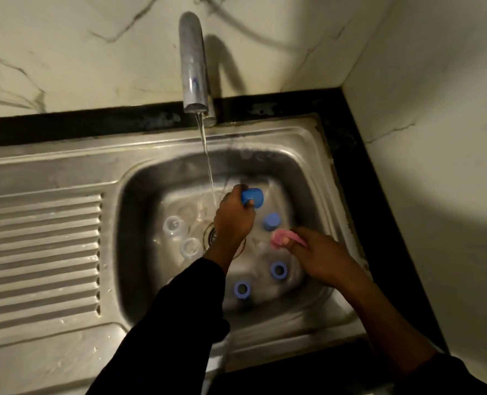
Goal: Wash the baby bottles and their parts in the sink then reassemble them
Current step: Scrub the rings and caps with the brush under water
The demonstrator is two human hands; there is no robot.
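My left hand grips a blue bottle cap just right of the water stream, above the steel sink basin. My right hand pinches a pink cloth or sponge low in the basin at the right. A second blue cap lies between the two hands. Two blue screw rings, one on the right and one nearer me, rest on the basin floor. Two clear teats, one farther and one nearer, sit left of the drain.
A chrome tap runs water into the basin. A ribbed steel drainboard lies to the left. Black counter edging and marble walls close in behind and on the right.
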